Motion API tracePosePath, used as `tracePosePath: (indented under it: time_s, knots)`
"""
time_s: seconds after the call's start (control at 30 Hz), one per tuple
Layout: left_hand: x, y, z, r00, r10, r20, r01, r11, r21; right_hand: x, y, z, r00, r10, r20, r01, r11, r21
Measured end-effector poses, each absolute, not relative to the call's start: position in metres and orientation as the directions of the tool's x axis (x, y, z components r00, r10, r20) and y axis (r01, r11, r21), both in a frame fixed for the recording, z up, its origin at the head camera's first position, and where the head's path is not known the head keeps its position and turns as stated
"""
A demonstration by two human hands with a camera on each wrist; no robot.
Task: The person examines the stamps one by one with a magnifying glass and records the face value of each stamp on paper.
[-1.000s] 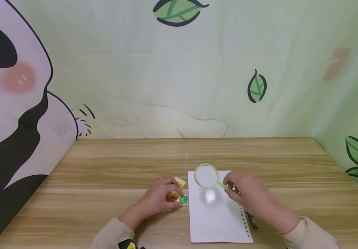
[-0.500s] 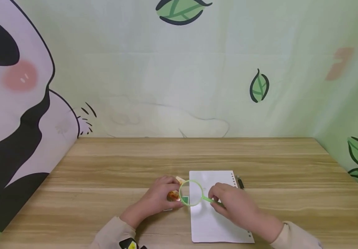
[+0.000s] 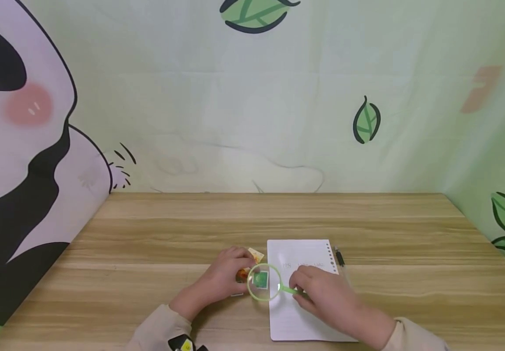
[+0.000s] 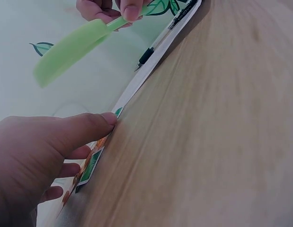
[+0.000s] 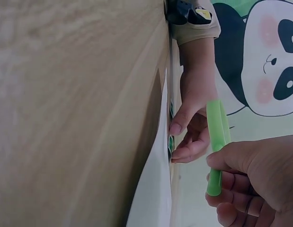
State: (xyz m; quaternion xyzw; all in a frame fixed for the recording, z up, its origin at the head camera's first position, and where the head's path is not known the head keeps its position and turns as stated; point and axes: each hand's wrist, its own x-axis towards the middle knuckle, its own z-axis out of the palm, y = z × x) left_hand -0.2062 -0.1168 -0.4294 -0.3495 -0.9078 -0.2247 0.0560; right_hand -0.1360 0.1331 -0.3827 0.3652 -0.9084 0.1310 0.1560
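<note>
Head view, magnifying glass: the right hand [image 3: 324, 292] has its fingers clamped on the handle of the green magnifying glass [image 3: 281, 287]; the lens sits left of those fingers, over the green card [image 3: 260, 280].
Head view, cards: the left hand [image 3: 222, 275] rests with fingers spread apart around the orange cards [image 3: 242, 275]; the green card is just right of its fingertips.
Head view, paper: the sheet [image 3: 294, 317] lies on the desk [image 3: 169, 229] beneath the right fingers, the pen [image 3: 339, 256] beyond them.
Left wrist view, thumb: its tip reaches the green card's edge; how hard it presses, I cannot tell. A second green card [image 4: 91, 165] lies near the other fingers.
Right wrist view, handle: pinched between thumb and fingers, the lens clear of the desk.
Step in hand: apparently looking at the green card through the lens.
Next move: likely calls for a steady lens, adjusted in height, with the left fingers steadying the cards.
</note>
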Motion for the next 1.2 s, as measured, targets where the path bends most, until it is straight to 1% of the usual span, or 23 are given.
tracePosePath:
  time_s: [0.6, 0.83, 1.0, 1.1, 1.2]
  knots:
    - [-0.206, -0.117, -0.430, -0.757, 0.602, 0.255, 0.651, 0.656, 0.383, -0.132, 0.131, -0.385, -0.666, -0.632, 0.395, -0.710, 0.700, -0.076]
    - [-0.206, -0.116, -0.427, -0.758, 0.603, 0.248, 0.649, 0.661, 0.376, -0.135, 0.133, -0.384, -0.652, -0.627, 0.426, -0.722, 0.685, -0.096]
    - [-0.205, -0.115, -0.426, -0.735, 0.613, 0.290, 0.678, 0.650, 0.343, -0.137, 0.137, -0.380, -0.661, -0.610, 0.437, -0.716, 0.687, -0.123]
    - [-0.205, -0.113, -0.426, -0.715, 0.612, 0.337, 0.699, 0.635, 0.330, -0.139, 0.141, -0.377, -0.669, -0.594, 0.447, -0.708, 0.693, -0.137]
    - [-0.203, -0.112, -0.425, -0.696, 0.612, 0.376, 0.717, 0.620, 0.319, -0.140, 0.147, -0.372, -0.695, -0.568, 0.442, -0.687, 0.706, -0.172]
